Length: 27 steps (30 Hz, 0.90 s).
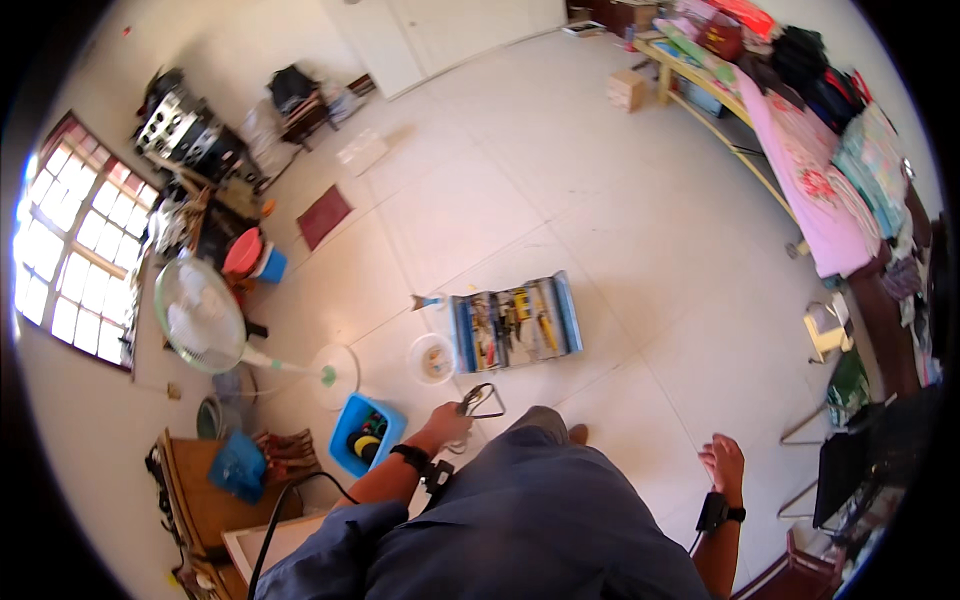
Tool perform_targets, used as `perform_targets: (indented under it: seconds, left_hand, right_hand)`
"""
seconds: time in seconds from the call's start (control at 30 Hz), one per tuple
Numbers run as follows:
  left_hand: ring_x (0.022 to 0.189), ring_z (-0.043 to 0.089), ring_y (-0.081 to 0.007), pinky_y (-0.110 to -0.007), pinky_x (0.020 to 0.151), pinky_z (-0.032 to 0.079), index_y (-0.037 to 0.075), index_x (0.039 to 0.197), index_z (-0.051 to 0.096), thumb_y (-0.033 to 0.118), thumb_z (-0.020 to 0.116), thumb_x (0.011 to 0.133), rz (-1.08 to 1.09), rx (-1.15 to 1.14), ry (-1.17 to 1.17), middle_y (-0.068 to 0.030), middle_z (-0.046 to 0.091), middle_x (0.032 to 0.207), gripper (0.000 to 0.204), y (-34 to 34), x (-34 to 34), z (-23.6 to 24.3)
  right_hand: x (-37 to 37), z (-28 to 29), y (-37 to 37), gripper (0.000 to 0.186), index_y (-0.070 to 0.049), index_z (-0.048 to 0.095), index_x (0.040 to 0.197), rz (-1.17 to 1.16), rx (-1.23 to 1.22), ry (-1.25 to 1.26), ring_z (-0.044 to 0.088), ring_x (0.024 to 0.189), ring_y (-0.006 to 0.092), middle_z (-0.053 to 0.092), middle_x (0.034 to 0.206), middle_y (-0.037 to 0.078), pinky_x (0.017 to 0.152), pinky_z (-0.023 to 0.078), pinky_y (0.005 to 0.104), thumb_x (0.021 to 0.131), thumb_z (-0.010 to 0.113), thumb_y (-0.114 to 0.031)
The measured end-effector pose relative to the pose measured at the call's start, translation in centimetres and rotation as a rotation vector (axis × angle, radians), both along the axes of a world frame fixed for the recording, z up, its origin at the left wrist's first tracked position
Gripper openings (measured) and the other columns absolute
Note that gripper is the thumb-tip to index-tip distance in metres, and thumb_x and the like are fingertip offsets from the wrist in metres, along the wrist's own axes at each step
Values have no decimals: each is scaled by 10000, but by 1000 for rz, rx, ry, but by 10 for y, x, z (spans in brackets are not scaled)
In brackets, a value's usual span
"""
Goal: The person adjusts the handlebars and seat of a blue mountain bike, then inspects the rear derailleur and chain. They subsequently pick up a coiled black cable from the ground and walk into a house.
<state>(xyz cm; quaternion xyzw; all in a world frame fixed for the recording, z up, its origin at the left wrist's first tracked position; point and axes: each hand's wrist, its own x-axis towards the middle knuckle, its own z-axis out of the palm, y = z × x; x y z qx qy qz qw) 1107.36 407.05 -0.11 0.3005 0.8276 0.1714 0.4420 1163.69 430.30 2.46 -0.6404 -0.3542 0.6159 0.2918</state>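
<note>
My left hand (449,424) is closed around a dark looped cord (484,401), and a thin grey length seems to hang below the fingers. What else is inside that grip is hidden. Just ahead of it on the floor stands an open blue metal toolbox (569,312), packed with several hand tools, some with yellow handles. A round white tub (431,360) with small bits in it sits beside the box. Out to the right, my right hand (722,464) hangs over the floor, fingers loosely bent and apart, holding nothing visible.
Left of me are a blue basin (366,436) with coiled items and a standing fan (205,315) with a white round base. A wooden cabinet (190,475) is at lower left. A bed (780,180) with pink cloth lines the right; a black chair (850,465) is nearer.
</note>
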Motion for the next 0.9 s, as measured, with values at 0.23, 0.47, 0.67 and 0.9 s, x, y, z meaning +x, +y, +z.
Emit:
perform_targets:
  seconds: [0.23, 0.47, 0.67, 0.9]
  left_hand:
    - [606, 651, -183, -308, 466, 479, -13, 925, 591, 98, 636, 822, 288, -77, -208, -100, 629, 737, 157, 132, 35, 32]
    - [615, 661, -191, -295, 461, 484, -17, 943, 573, 82, 662, 838, 308, -33, -332, -94, 618, 718, 170, 266, 36, -9]
    - [542, 606, -160, -292, 437, 439, -38, 945, 596, 87, 662, 801, 201, -8, -283, -95, 617, 677, 202, 399, 33, 13]
    - [477, 558, -145, -290, 415, 422, -27, 984, 589, 93, 647, 801, 315, 67, -171, -106, 633, 657, 227, 504, 14, 36]
  right_hand:
    - [-28, 23, 108, 344, -17, 594, 1191, 47, 22, 37, 676, 783, 191, 672, 951, 112, 752, 529, 299, 925, 603, -235]
    - [-41, 29, 251, 327, 0, 610, 1162, 81, 55, -13, 677, 766, 187, 675, 923, 117, 711, 524, 279, 917, 597, -217]
    - [-26, 19, 356, 337, -5, 608, 1165, 56, 2, -1, 682, 769, 195, 682, 931, 114, 674, 518, 290, 918, 611, -236]
    - [-19, -29, 469, 357, -16, 586, 1156, 162, -192, -1, 696, 758, 223, 692, 931, 133, 623, 507, 286, 920, 640, -279]
